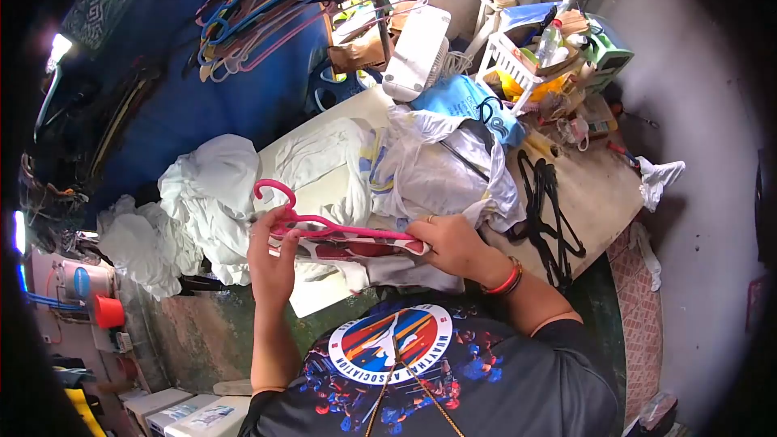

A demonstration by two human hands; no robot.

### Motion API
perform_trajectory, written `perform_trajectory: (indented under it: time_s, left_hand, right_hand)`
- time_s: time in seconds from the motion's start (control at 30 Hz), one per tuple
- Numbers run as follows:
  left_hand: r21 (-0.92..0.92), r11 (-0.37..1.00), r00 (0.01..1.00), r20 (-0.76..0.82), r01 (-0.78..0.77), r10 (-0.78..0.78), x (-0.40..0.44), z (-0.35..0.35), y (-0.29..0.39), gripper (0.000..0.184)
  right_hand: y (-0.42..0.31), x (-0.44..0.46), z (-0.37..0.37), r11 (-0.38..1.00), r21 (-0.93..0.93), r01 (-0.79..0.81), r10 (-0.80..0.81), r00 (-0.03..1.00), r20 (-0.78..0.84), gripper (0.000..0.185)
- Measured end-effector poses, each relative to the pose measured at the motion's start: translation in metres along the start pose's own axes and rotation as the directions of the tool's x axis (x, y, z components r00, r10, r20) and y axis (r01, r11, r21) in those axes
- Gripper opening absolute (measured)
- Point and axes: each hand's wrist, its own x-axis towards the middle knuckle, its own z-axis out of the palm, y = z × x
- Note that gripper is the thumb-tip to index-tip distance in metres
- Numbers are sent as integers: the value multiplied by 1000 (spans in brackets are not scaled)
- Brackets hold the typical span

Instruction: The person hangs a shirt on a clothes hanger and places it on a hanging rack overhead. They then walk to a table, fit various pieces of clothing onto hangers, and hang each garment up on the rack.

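Observation:
A pink clothes hanger [344, 229] is held level in front of my chest, its hook pointing up at the left. My left hand [273, 255] has its thumb and fingers closed on the hanger just below the hook. At the other end, my right hand [453, 244] grips the hanger's right tip, with fingers folded round it. Along the hanger's lower side hangs a garment with red, white and grey patches [333, 251]; how it is fixed there is partly hidden by my hands. White clothes [441, 158] lie heaped on the table [595, 190] just beyond.
More white clothes [212, 186] are piled at the left. Several black hangers [546, 218] lie on the right of the table. Coloured hangers [275, 0] hang at the top left. A white fan [417, 53], a blue bag [465, 99] and a white basket [508, 65] stand behind.

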Motion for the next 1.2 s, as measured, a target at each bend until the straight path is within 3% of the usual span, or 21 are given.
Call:
perform_trajectory:
  time_s: [0.03,0.07,0.13,0.23,0.27,0.3,0.33,0.37,0.43,0.47,0.5,0.57,0.63,0.67,0.77,0.8,0.83,1.0,1.03,1.1,1.2]
  left_hand:
    - [-45,998,999,-28,40,-41,1,4,4,38]
    - [-241,968,997,-20,63,-70,2,13,11,26]
    - [-323,937,991,14,131,-134,-1,17,3,19]
    - [-404,909,992,-32,101,-125,-5,20,-2,19]
    - [-399,913,990,-69,87,-125,-10,18,1,19]
    - [-395,916,986,-109,75,-127,-14,17,3,19]
    - [-378,922,981,-131,83,-142,-19,14,6,23]
    - [-370,926,983,-135,70,-128,-24,11,6,23]
    - [-353,935,985,-145,40,-97,-32,3,5,25]
    - [-332,943,982,-166,26,-86,-35,3,4,27]
    - [-360,933,979,-178,24,-94,-38,2,4,27]
    - [-416,909,972,-208,17,-113,-41,1,4,26]
    - [-409,912,960,-246,21,-133,-43,-4,7,26]
    - [-413,910,957,-257,14,-131,-44,-7,8,26]
    - [-407,913,953,-271,12,-133,-46,-14,10,26]
    - [-398,917,953,-271,18,-136,-46,-17,12,26]
    - [-387,922,952,-272,25,-140,-46,-21,14,26]
    - [-371,928,944,-289,44,-161,-46,-35,11,26]
    - [-369,928,945,-285,49,-163,-45,-38,10,26]
    - [-388,921,959,-250,30,-136,-43,-40,7,24]
    - [-409,912,970,-208,32,-128,-40,-40,5,21]
  right_hand:
    - [4,0,0,1000,22,12,-12,1000,7,18]
    - [7,1,-1,998,65,27,-31,997,71,18]
    - [15,8,-2,987,153,57,-88,976,198,18]
    - [72,30,-2,890,456,-16,5,1000,26,23]
    - [112,38,-8,760,650,20,98,985,-145,22]
    - [151,50,-27,959,249,138,-15,899,-438,23]
    - [212,57,-33,867,401,-296,469,757,-455,25]
    - [254,59,-37,912,173,-372,365,544,-755,29]
    - [335,45,-51,773,-194,-604,264,584,-768,44]
    - [367,40,-47,706,-215,-675,348,595,-725,47]
    - [393,34,-38,694,-308,-650,279,638,-717,51]
    - [421,31,-32,751,23,-660,572,632,-523,49]
    - [438,33,-24,781,129,-611,571,614,-545,44]
    - [436,34,-22,802,284,-526,589,616,-523,40]
    - [426,45,-17,620,645,-446,760,546,-352,26]
    - [409,48,-26,528,751,-396,761,613,-212,19]
    - [390,53,-31,574,680,-457,750,626,-212,18]
    - [276,90,-53,874,334,-353,446,855,-265,21]
    - [256,95,-55,933,258,-252,330,887,-324,20]
    - [211,103,-70,915,295,-277,354,901,-252,18]
    - [148,111,-85,858,480,-182,362,878,-314,14]
